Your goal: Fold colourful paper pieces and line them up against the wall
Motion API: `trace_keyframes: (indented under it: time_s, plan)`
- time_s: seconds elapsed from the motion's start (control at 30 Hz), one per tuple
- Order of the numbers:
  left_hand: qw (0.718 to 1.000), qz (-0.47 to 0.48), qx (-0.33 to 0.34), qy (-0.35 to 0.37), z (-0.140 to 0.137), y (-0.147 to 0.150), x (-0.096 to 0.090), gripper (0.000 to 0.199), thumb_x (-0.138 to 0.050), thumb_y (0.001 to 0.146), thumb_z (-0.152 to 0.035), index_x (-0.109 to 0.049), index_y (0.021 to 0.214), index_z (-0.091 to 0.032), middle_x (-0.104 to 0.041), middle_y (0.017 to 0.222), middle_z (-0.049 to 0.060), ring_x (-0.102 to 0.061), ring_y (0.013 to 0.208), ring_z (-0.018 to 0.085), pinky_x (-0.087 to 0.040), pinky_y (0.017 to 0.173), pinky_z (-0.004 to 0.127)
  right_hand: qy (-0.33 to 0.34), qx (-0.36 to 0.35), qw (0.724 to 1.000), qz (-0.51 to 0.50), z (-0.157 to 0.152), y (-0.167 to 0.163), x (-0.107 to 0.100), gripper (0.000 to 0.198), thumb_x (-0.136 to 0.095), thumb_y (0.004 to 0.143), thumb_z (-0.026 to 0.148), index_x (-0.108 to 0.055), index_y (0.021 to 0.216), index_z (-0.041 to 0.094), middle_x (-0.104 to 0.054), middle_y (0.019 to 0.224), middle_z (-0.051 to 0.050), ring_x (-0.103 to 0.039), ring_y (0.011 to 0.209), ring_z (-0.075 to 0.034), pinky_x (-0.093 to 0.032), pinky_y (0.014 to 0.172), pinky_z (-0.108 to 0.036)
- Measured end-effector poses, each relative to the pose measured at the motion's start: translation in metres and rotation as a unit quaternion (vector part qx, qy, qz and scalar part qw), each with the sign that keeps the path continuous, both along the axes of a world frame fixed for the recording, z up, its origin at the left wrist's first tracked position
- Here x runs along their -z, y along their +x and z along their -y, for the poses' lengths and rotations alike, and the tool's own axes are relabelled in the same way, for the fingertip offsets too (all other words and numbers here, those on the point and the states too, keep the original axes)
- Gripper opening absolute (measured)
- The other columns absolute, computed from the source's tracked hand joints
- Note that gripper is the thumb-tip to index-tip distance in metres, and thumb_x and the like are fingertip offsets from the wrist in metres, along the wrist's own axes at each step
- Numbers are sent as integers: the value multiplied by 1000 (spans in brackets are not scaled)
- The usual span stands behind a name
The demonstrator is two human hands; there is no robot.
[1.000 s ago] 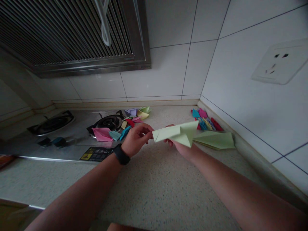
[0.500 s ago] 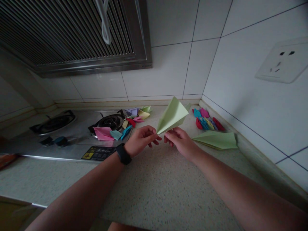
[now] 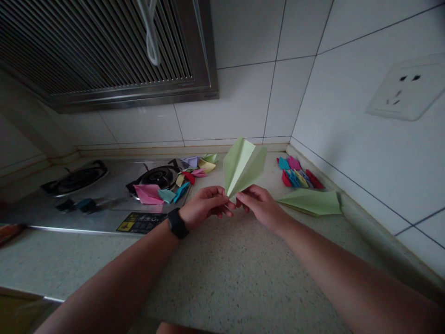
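Note:
A pale green paper plane [image 3: 245, 167] is held up over the counter, its pointed end toward me and its wide folded end away. My left hand [image 3: 210, 202], with a black watch on the wrist, pinches it near the point. Close beside, my right hand [image 3: 257, 202] grips the plane's lower right edge between thumb and fingers. Another green folded paper plane [image 3: 313, 202] lies on the counter to the right of my right hand. Left of my left hand, a pink folded paper [image 3: 149, 194] and a teal one [image 3: 167, 195] rest by the stove.
A gas stove [image 3: 104, 208] with two burners is on the left, under a range hood [image 3: 132, 90]. More coloured folded papers [image 3: 205, 165] lie beside the burner. Small colourful folded pieces [image 3: 298, 176] are grouped near the tiled corner. A socket [image 3: 405, 88] is on the right wall.
The green paper plane has turned in my fingers, its wide end swinging left and its folded wings opening toward me. Both hands stay almost in place.

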State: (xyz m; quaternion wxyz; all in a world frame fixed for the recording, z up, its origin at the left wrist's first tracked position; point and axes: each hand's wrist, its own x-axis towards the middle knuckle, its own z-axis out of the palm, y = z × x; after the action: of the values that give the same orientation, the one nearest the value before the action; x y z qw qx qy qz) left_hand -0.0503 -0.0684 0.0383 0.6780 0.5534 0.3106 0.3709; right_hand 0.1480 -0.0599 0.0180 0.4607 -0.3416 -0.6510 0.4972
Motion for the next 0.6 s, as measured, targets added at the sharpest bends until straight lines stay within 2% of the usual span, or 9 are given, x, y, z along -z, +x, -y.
trace_keyframes:
  time_s: [0.17,0.6]
  plan:
    - [1000,-4,2,-31,1,0,-1,29,-67,83,-40,-54,88,-14,-71,84,9,-69,67,16,-43,52,20,0,10,1000,14,0,0,0,30,-61,84,46,-62,78,17,-61,68,-2,-48,56,-11,-38,53,-27]
    - [1000,-18,-7,-18,-1,-2,1,29,-64,84,-42,-55,86,-14,-70,78,7,-66,63,13,-43,51,19,-2,24,999,30,-1,2,1,33,-60,84,47,-64,73,17,-61,68,-3,-48,57,-12,-37,53,-27]
